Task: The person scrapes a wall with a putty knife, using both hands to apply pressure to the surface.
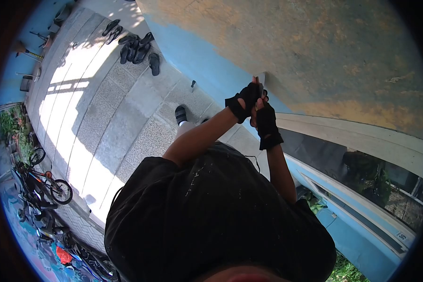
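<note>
Both hands wear black fingerless gloves and meet close together against the wall [286, 51]. A flat grey scraper [262, 78] has its blade at the wall, at the border between the blue paint [197, 51] and a bare, patchy brown area. My left hand [244, 100] is closed around the scraper near the blade. Just below it, my right hand [267, 119] is closed on the lower part, its thumb along the tool. The fingers hide most of the handle.
A window [357, 174] with a pale ledge [333, 129] lies to the right. Several dark sandals [135, 49] and a small dark object [193, 83] lie on the tiled floor [127, 108]. A bicycle [49, 183] and motorbikes stand at the far left.
</note>
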Motion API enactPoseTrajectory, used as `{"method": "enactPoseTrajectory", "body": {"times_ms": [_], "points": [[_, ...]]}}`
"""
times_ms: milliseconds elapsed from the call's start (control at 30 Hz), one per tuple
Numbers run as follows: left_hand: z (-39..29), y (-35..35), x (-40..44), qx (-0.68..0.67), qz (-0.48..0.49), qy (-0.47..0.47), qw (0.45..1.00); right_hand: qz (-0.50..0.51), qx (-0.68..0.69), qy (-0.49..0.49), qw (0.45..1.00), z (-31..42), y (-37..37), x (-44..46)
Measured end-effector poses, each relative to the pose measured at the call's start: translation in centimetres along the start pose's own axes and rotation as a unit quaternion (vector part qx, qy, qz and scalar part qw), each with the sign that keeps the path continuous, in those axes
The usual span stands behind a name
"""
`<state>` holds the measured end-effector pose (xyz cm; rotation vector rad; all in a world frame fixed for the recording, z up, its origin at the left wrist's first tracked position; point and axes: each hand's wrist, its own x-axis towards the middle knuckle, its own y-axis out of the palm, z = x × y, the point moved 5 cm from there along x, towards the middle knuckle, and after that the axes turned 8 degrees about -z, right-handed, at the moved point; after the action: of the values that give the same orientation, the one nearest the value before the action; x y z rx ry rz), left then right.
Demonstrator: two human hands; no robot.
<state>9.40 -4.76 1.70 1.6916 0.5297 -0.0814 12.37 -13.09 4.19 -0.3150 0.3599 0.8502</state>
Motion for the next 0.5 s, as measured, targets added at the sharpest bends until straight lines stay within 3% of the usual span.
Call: {"method": "enactPoseTrajectory", "body": {"times_ms": [33, 67, 167, 233, 300, 333, 367, 500], "points": [[0.4, -0.4, 0.2, -0.015, 0.007, 0.005, 1.0, -0.054, -0.09, -0.066, 0.992, 0.0, -0.3, -0.1], [0.7, -0.8, 0.5, -0.027, 0.014, 0.012, 0.999, -0.052, -0.095, -0.063, 0.992, -0.4, -0.5, -0.1], [0.4, -0.3, -0.1, 0.03, -0.011, 0.026, 0.999, -0.015, -0.023, -0.032, 0.999, 2.1, 0.2, -1.4], [-0.1, 0.7, -0.7, -0.004, -0.008, 0.024, 1.0, 0.019, 0.073, 0.008, 0.997, 3.8, 0.7, -1.5], [-0.3, 1.1, -0.9, -0.033, -0.002, 0.021, 0.999, 0.041, 0.033, 0.025, 0.998, 3.7, 0.8, -1.0], [-0.6, 1.3, -1.0, -0.042, 0.012, 0.044, 0.998, -0.024, -0.114, -0.106, 0.987, 3.8, 0.6, -0.5], [-0.9, 1.4, -1.1, -0.052, 0.025, 0.068, 0.996, -0.086, -0.257, -0.233, 0.934, 4.1, 0.5, -0.4], [0.9, 0.1, -0.2, -0.131, 0.049, -0.001, 0.99, -0.073, -0.339, -0.193, 0.918, 3.4, 0.2, -1.3]]}}
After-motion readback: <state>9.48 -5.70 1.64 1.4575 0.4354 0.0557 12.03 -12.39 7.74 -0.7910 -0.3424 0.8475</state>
